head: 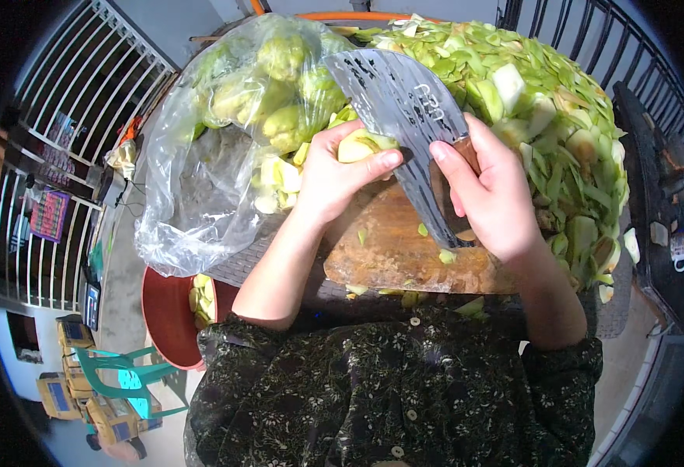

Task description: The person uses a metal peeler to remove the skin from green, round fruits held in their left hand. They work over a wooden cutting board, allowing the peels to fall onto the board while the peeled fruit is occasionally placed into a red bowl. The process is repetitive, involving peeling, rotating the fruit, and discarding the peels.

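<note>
My left hand (342, 169) grips a partly peeled chayote (360, 146) above the left part of a wooden cutting board (388, 251). My right hand (488, 187) is closed around the wooden handle of a cleaver (400, 105), whose broad, stained metal blade slants up and left, close beside the chayote. Small green scraps lie on the board. Behind my left hand, pale cut pieces (278, 178) sit beside a clear plastic bag (202, 192) of whole chayotes (286, 125).
A large heap of green peelings (575, 146) covers the table's right side. A reddish-brown bucket (170, 327) holding cut pieces stands below the table's left edge. A turquoise plastic chair (105, 379) and cardboard boxes (111, 417) are at lower left; a white mug (681, 248) is far right.
</note>
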The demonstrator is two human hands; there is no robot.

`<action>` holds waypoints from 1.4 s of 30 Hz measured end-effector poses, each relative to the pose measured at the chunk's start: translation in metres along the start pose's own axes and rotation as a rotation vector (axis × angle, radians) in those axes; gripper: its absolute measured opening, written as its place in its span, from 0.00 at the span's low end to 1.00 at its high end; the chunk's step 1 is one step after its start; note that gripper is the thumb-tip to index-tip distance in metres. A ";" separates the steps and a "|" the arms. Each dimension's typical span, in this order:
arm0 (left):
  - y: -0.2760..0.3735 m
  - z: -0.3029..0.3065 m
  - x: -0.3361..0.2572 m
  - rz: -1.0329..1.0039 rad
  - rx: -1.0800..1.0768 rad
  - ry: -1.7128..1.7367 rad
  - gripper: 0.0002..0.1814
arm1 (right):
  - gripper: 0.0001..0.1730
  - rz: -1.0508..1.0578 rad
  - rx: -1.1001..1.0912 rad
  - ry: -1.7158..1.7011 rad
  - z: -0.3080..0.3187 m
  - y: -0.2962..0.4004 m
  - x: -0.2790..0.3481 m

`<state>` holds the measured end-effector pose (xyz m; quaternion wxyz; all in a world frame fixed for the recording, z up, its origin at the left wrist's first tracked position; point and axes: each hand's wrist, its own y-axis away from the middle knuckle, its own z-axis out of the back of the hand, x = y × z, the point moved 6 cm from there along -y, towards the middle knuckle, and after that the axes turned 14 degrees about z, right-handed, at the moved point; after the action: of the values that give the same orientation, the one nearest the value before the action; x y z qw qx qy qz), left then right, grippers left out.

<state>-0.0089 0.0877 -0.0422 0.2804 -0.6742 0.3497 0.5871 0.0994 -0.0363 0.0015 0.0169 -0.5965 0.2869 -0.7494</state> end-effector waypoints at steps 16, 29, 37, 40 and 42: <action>0.004 -0.025 0.018 -0.062 -0.114 0.636 0.15 | 0.10 0.036 -0.106 0.034 -0.021 0.009 -0.031; -0.005 0.009 0.014 0.097 -0.353 0.479 0.21 | 0.25 0.074 -0.081 -0.074 -0.003 0.002 0.010; 0.019 -0.007 -0.053 -0.640 -0.053 -0.087 0.35 | 0.39 0.242 -0.080 0.310 0.036 0.024 0.043; 0.034 -0.049 -0.059 -0.522 0.015 -0.256 0.42 | 0.34 0.355 0.071 0.316 0.017 0.027 0.029; 0.041 -0.065 -0.059 -0.463 0.023 -0.294 0.41 | 0.32 0.317 0.086 0.131 0.005 0.027 0.025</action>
<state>-0.0073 0.0205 0.0278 0.4623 -0.6404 0.1485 0.5950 0.0884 -0.0702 0.0119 0.1417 -0.4924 0.3453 -0.7862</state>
